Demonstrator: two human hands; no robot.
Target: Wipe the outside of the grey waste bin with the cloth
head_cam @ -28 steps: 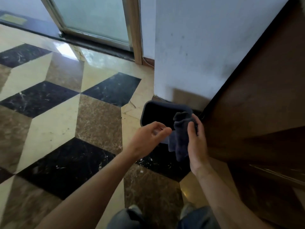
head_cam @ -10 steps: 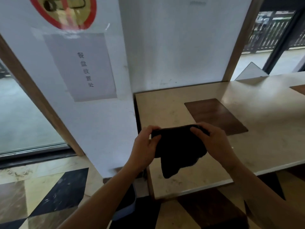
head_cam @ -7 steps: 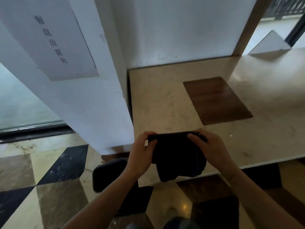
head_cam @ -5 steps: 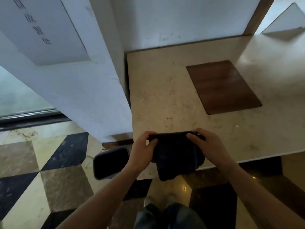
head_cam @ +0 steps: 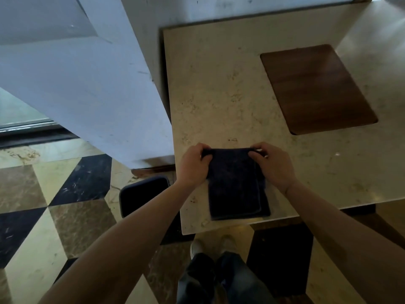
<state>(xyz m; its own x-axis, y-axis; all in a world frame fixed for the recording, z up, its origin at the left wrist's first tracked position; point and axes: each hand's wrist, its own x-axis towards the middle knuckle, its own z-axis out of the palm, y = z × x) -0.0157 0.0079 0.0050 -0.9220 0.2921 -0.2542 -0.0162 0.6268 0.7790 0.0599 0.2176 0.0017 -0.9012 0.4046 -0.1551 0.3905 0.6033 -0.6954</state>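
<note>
on counter (head_cam: 230, 88), both hands pinch folded cloth (head_cam: 235, 185).

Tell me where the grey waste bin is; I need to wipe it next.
In the head view the grey waste bin stands on the patterned floor, lower left of the beige stone counter, beside the left forearm.

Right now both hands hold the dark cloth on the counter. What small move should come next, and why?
Probably lift the folded cloth off the counter and carry it down and left toward the grey waste bin. The left hand and right hand pinch its far corners, it lies flat near the counter's edge, and the bin stands on the floor below, untouched.
</note>
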